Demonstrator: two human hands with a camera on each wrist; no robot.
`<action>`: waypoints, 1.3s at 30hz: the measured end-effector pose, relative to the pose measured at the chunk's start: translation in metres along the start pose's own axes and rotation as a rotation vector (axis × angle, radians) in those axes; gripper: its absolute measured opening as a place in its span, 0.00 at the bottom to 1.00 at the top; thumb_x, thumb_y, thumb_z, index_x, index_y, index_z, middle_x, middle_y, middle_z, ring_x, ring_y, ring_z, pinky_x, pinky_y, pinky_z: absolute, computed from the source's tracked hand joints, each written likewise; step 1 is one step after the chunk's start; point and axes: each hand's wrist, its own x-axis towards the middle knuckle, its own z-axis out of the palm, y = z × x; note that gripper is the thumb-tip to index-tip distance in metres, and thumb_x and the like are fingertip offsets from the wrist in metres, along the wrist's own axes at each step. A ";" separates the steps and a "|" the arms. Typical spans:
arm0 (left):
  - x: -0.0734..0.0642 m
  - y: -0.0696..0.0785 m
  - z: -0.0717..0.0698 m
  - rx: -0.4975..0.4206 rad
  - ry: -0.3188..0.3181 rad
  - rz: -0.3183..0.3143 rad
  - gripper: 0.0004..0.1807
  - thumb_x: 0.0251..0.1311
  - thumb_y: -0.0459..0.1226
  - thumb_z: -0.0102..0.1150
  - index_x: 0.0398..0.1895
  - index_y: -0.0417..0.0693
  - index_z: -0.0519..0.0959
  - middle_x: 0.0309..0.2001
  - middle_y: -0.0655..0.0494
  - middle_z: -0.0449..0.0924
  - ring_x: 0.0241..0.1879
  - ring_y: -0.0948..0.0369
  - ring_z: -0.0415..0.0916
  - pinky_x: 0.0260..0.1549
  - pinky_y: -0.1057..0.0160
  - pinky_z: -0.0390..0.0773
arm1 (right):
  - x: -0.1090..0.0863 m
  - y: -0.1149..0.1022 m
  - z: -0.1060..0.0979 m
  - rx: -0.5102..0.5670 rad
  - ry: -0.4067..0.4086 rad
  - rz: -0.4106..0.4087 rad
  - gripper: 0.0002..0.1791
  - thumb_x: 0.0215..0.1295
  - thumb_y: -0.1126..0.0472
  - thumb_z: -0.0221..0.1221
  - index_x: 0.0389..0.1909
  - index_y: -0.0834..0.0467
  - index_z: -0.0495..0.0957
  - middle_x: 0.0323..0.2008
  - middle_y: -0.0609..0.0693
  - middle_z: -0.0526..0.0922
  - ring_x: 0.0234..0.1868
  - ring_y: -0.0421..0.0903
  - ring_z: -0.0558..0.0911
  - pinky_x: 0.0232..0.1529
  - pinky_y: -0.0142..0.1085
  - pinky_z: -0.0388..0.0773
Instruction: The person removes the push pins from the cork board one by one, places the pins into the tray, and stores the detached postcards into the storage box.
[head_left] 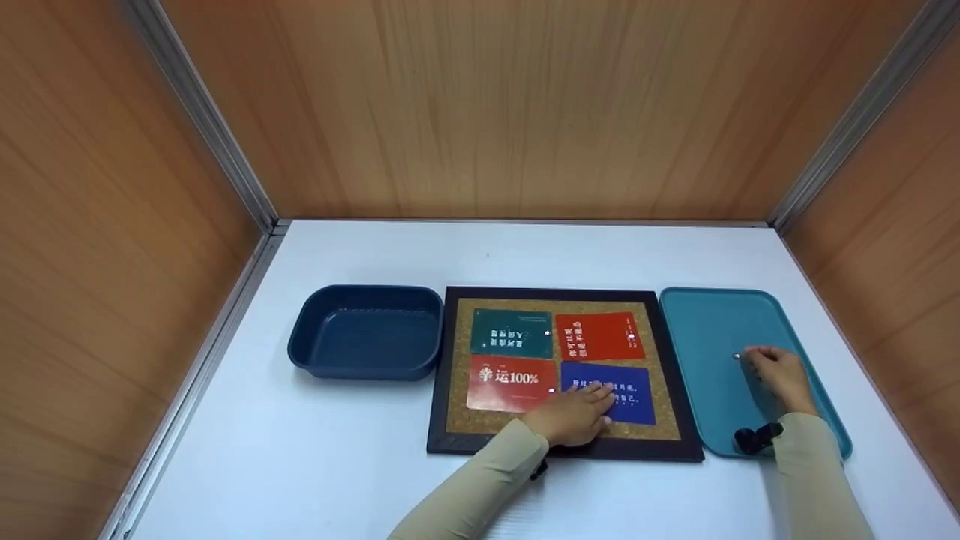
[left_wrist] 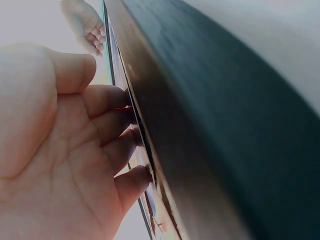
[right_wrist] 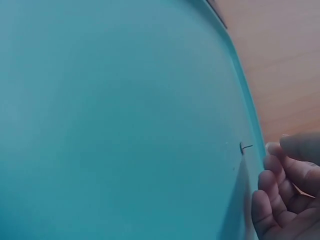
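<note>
My left hand (head_left: 574,416) rests on the blue card (head_left: 634,382) with its fingers extended, covering part of the white writing. The card lies on a cork board (head_left: 457,375) with a dark frame. In the left wrist view the fingertips (left_wrist: 142,176) touch the board's face. Over the teal tray (head_left: 720,322), my right hand (head_left: 784,379) has its thumb and fingers bent beside a thumbtack (head_left: 736,356). The right wrist view shows that thumbtack (right_wrist: 242,148) on the tray, its point toward the fingertips, with a small gap between.
Also on the cork board are a green card (head_left: 499,330), a red card (head_left: 600,337) and another red card (head_left: 510,381), each with a shiny tack head near its edge. A deep navy dish (head_left: 367,371) stands left of the board. Wooden walls (head_left: 525,112) enclose the white table (head_left: 360,450).
</note>
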 end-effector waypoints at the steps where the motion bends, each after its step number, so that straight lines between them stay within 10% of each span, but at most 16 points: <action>1: 0.000 0.000 0.000 0.002 0.000 0.000 0.29 0.74 0.53 0.32 0.76 0.63 0.51 0.76 0.70 0.45 0.76 0.68 0.42 0.73 0.64 0.49 | 0.000 -0.001 0.000 0.001 -0.004 -0.007 0.34 0.71 0.42 0.46 0.60 0.70 0.69 0.45 0.53 0.78 0.36 0.34 0.73 0.34 0.28 0.74; 26: 0.001 0.000 0.000 -0.007 0.001 -0.008 0.29 0.74 0.53 0.33 0.76 0.63 0.51 0.76 0.71 0.45 0.76 0.68 0.41 0.74 0.65 0.48 | -0.012 -0.043 0.009 0.155 -0.180 -0.200 0.35 0.73 0.47 0.49 0.64 0.76 0.63 0.47 0.49 0.84 0.39 0.24 0.80 0.45 0.28 0.82; 39: 0.000 0.000 -0.001 -0.002 0.003 -0.004 0.29 0.74 0.53 0.34 0.75 0.63 0.52 0.76 0.71 0.46 0.75 0.68 0.42 0.73 0.64 0.49 | -0.024 -0.061 0.027 0.275 -0.305 -0.145 0.39 0.71 0.44 0.51 0.67 0.73 0.59 0.50 0.50 0.81 0.44 0.33 0.83 0.49 0.32 0.82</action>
